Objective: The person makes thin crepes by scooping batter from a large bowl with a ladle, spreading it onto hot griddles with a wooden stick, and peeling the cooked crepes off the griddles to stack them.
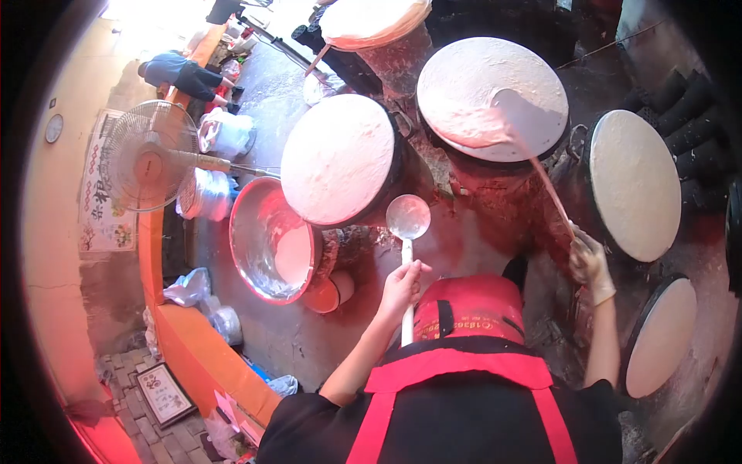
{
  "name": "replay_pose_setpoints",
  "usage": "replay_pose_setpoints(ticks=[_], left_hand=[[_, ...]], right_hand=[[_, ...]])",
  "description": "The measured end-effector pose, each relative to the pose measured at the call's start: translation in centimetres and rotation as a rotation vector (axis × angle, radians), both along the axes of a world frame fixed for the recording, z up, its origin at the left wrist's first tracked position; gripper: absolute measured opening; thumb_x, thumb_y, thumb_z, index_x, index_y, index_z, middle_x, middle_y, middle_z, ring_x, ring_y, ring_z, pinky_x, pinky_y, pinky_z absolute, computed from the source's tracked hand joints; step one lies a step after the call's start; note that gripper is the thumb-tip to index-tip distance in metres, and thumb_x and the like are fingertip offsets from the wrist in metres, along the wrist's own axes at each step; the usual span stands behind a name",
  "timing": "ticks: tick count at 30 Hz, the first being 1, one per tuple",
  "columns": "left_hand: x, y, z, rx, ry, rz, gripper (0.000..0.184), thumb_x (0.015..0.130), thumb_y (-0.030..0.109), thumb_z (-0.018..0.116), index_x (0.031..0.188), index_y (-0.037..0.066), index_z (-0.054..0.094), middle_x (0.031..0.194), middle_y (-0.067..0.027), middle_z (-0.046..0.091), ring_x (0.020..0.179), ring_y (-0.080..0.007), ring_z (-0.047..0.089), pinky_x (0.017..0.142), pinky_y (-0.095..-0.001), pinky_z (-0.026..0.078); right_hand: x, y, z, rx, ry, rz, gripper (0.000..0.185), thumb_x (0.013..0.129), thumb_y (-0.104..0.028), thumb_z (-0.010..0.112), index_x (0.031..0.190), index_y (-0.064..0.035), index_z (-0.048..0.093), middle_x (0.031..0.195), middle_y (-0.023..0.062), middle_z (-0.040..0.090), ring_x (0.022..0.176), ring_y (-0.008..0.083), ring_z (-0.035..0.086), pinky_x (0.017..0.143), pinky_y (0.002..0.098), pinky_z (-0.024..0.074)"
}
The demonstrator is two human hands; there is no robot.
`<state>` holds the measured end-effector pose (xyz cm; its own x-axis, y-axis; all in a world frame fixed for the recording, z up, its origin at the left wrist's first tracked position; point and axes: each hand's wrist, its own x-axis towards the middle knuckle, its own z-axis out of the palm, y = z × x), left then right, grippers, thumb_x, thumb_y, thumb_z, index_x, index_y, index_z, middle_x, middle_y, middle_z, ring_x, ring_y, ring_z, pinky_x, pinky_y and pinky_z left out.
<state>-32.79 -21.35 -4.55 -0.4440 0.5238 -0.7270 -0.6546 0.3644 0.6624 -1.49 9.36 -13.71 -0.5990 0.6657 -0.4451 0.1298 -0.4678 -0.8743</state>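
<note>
My left hand (402, 288) is wrapped round the pale handle of a ladle (408, 216), whose round bowl points away from me. My right hand (590, 264), in a thin glove, grips the long stick of a spreader (553, 189). The spreader's flat blade lies against the pale batter on a large round griddle (541, 148) ahead. Darker, wet-looking batter shows left of the blade. To the left, another round griddle (338, 160) carries a pale, even layer. A large metal basin (234, 240) with pale batter inside stands left of the ladle.
More coated griddles stand at the right (635, 185), lower right (661, 337) and far top (375, 19). A standing fan (151, 156) is at left, beside an orange ledge (202, 348). A person (185, 75) bends over in the background.
</note>
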Motion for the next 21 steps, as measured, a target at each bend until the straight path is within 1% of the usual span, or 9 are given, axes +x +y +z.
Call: replay_pose_setpoints(ticks=[2,3,8,11,15,16,18,19,21], left_hand=[[-0.6,-3.5,-0.6,-0.007,-0.011,0.005,0.028,0.100,0.029,0.054,0.100,0.003,0.063,0.066,0.0094,0.034,0.049,0.0006,0.028,0.042,-0.0172,0.023],[-0.8,-5.2,-0.3,-0.013,-0.014,0.012,0.028,0.101,0.029,0.054,0.101,0.003,0.063,0.068,0.0092,0.034,0.050,0.0005,0.029,0.043,-0.0171,0.024],[-0.2,-13.9,0.0,-0.065,0.000,0.111,0.025,0.100,0.028,0.054,0.101,0.004,0.063,0.068,0.0089,0.036,0.050,0.0002,0.030,0.043,-0.0174,0.024],[0.1,-17.3,-0.1,-0.084,0.007,0.195,0.026,0.100,0.028,0.054,0.101,0.003,0.063,0.068,0.0082,0.038,0.049,-0.0001,0.030,0.041,-0.0172,0.024],[0.2,-19.0,-0.5,-0.089,0.028,0.228,0.027,0.102,0.029,0.051,0.103,0.004,0.062,0.061,0.0092,0.031,0.049,-0.0009,0.026,0.043,-0.0188,0.021],[0.2,-19.0,-0.4,-0.067,0.019,0.227,0.027,0.102,0.029,0.051,0.103,0.004,0.062,0.062,0.0091,0.032,0.049,-0.0008,0.026,0.043,-0.0187,0.022],[0.1,-18.5,-0.5,-0.010,0.009,0.224,0.027,0.102,0.028,0.051,0.103,0.003,0.062,0.065,0.0089,0.033,0.049,-0.0006,0.027,0.043,-0.0186,0.022],[0.2,-18.2,-0.5,0.020,-0.009,0.219,0.026,0.102,0.026,0.051,0.102,0.003,0.062,0.069,0.0088,0.035,0.050,-0.0001,0.027,0.044,-0.0179,0.022],[0.4,-17.3,-0.3,0.041,-0.016,0.203,0.025,0.102,0.025,0.050,0.102,0.003,0.062,0.068,0.0089,0.034,0.050,0.0002,0.027,0.044,-0.0175,0.022]], right_hand=[[-8.8,-5.7,2.9,-0.391,0.401,-0.102,0.045,0.098,-0.020,0.053,0.142,-0.0127,0.048,0.055,-0.0116,0.036,0.041,0.0014,0.033,0.036,0.0202,0.0260],[-14.2,-7.9,2.6,-0.195,0.301,-0.120,0.050,0.098,-0.022,0.054,0.146,-0.0168,0.041,0.054,-0.0103,0.027,0.038,0.0029,0.028,0.035,0.0213,0.0227],[-39.9,-9.8,-1.5,0.120,0.217,-0.175,0.042,0.100,-0.026,0.050,0.141,-0.0212,0.045,0.060,-0.0079,0.042,0.043,0.0045,0.038,0.038,0.0208,0.0305],[-48.4,-8.4,-7.3,0.212,0.015,-0.375,0.038,0.100,-0.027,0.044,0.132,-0.0076,0.053,0.080,0.0108,0.062,0.062,0.0206,0.058,0.057,0.0344,0.0468],[-42.5,-12.1,-7.1,0.209,-0.012,-0.410,0.039,0.101,-0.022,0.043,0.139,-0.0132,0.048,0.078,0.0112,0.061,0.060,0.0211,0.058,0.053,0.0343,0.0462],[-38.9,-14.6,-2.2,0.023,-0.016,-0.393,0.041,0.101,-0.020,0.043,0.142,-0.0174,0.045,0.070,0.0051,0.056,0.051,0.0150,0.054,0.043,0.0302,0.0426],[-34.5,-15.1,-2.7,-0.028,0.144,-0.424,0.046,0.100,-0.015,0.043,0.145,-0.0266,0.039,0.062,-0.0042,0.042,0.042,0.0053,0.041,0.033,0.0223,0.0303],[-32.0,-15.0,-2.0,-0.022,0.101,-0.387,0.041,0.102,-0.028,0.048,0.142,-0.0332,0.041,0.061,-0.0046,0.041,0.039,0.0064,0.036,0.033,0.0241,0.0313],[-28.2,-13.3,-0.2,-0.054,0.085,-0.374,0.039,0.101,-0.030,0.048,0.140,-0.0340,0.042,0.061,-0.0044,0.041,0.039,0.0062,0.035,0.033,0.0239,0.0300]])
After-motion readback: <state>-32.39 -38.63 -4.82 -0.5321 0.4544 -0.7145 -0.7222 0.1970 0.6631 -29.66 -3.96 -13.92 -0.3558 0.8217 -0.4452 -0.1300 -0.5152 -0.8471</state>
